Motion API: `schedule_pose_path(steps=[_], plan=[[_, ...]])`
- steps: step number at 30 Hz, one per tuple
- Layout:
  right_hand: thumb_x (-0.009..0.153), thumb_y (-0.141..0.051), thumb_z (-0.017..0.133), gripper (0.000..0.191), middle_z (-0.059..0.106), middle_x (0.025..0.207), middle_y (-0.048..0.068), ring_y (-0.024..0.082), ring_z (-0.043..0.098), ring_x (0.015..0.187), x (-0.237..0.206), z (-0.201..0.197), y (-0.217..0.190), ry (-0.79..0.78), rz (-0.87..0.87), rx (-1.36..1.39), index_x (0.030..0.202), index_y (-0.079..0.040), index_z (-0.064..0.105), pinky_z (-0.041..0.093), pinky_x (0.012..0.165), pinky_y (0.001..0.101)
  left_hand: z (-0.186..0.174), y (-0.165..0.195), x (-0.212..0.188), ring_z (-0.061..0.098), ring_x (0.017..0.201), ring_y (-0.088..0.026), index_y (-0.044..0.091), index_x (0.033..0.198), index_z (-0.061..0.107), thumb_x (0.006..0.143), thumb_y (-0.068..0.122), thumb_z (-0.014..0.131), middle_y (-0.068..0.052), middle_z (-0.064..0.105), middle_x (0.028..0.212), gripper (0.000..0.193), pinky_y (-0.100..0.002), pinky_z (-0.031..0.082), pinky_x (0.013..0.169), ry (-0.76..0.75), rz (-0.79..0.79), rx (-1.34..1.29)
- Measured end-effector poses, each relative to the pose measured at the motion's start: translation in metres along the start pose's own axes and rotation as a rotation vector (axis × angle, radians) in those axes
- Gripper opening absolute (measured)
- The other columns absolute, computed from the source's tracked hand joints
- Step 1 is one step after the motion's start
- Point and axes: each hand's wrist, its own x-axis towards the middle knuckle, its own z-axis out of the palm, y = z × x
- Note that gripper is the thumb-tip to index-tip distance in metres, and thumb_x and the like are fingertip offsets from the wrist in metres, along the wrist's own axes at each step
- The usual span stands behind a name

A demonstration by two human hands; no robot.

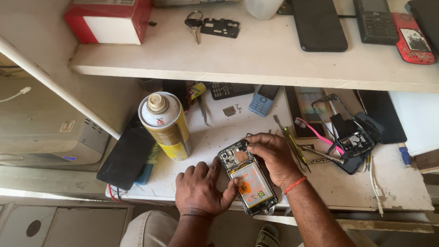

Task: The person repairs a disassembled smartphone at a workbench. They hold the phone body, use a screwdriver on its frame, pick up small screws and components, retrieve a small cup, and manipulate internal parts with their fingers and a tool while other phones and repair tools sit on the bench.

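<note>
At the far left a white cable (10, 97) trails over a grey box-shaped device (44, 132) that sits below the level of the tabletop (363, 187). On the shelf (260, 61) above, a red and white carton (109, 12) stands at the left end, with a key ring (194, 24) and a black plastic frame piece (220, 27) beside it. Below, at the tabletop's left edge, a black phone (128, 157) lies flat, and just right of it a yellow spray can (166, 125) stands upright with its cap off. The left hand (200, 188) rests on the near edge of the tabletop, fingers spread, its thumb pressed against the left side of an opened phone (248, 177) that lies face down with its back removed, showing a circuit board at the top and a pale battery with an orange mark. The right hand (274, 157) curls over the phone's upper right corner, fingertips pinching at the board there; a red thread band circles that wrist. Right of this hand a green-handled screwdriver (292, 143) lies on the tabletop, then a pink toothbrush (319, 134), tweezers (325, 155) and another dismantled phone (352, 143) with its frame propped above it. Farther back sit a small blue keypad phone (263, 99) and a dark one (228, 91). On the shelf's right end lie a black phone (316, 20), a keypad handset (375, 19) and a red phone (413, 45).
</note>
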Motion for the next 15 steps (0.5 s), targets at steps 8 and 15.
schedule_pose_path(steps=[8,15], plan=[[0.087,-0.002,0.073,0.016,0.077,0.096,0.008,0.011,0.070,0.086,0.000,0.001,0.006,-0.018,-0.001,-0.104,0.102,0.004,0.075,0.059,0.080,0.0287,0.000,0.000,0.000,0.058,0.071,-0.029,0.010,0.116,0.076,0.079,0.063,0.064,-0.007,0.060,0.079,0.067,-0.045,0.042,0.064,-0.015,-0.004,0.015],[0.086,-0.001,0.074,0.016,0.078,0.095,0.009,0.010,0.069,0.085,-0.001,0.001,0.011,0.029,-0.036,-0.107,0.102,0.005,0.075,0.058,0.081,0.0275,0.000,0.000,0.001,0.058,0.070,-0.028,0.010,0.114,0.077,0.079,0.065,0.064,-0.007,0.060,0.077,0.066,-0.045,0.042,0.063,-0.016,-0.003,0.017]])
